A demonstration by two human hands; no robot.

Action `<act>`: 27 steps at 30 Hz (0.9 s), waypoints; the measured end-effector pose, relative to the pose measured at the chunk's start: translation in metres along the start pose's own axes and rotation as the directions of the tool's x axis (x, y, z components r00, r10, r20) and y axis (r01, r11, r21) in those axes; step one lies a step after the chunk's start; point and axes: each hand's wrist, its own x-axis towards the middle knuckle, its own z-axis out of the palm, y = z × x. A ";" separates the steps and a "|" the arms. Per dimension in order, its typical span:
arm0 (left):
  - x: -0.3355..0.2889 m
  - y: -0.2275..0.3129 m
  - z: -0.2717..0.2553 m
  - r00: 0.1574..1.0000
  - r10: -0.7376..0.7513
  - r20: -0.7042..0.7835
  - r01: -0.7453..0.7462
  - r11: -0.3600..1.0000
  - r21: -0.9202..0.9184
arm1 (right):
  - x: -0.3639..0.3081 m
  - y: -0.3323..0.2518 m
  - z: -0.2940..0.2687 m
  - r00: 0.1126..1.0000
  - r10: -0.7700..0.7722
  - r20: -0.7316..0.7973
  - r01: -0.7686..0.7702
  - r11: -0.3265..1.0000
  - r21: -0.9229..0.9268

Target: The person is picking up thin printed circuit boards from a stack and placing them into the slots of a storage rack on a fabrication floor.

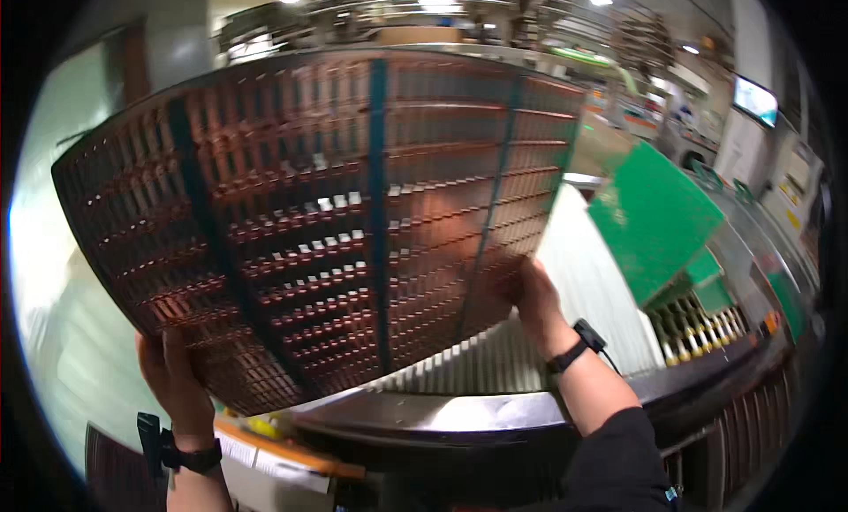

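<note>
A large copper-coloured circuit board panel [433, 203], crossed by dark green stripes, is held up tilted in front of me. My left hand [177, 375] grips its lower left edge, with the thumb on the near face and the other fingers partly hidden. At the lower right edge my right hand [537, 304] also grips the panel, its fingertips partly behind it. Both wrists wear black bands with small devices. Behind the panel, a roller conveyor [477, 367] with a white surface beside it is partly hidden.
Right of the panel, a green board [658, 220] stands tilted beside the conveyor, above a row of yellow-tipped rollers [702, 335]. A metal rail [442, 413] runs along the conveyor's near side. A screen [755, 100] hangs at the far right. Papers [274, 463] lie at the lower left.
</note>
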 end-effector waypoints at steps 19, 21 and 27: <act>-0.087 0.171 -0.415 0.744 -0.380 -0.549 0.151 0.897 -0.416 | -0.072 -0.237 0.437 0.356 -0.223 0.908 0.700 0.708 -0.100; -0.110 0.181 -0.464 0.654 -0.342 -0.674 0.060 0.913 -0.404 | -0.089 -0.226 0.459 0.318 -0.255 0.913 0.623 0.783 0.002; -0.137 0.210 -0.566 0.679 -0.352 -0.644 -0.012 0.872 -0.490 | -0.194 -0.167 0.533 0.126 -0.071 0.990 0.292 0.956 0.031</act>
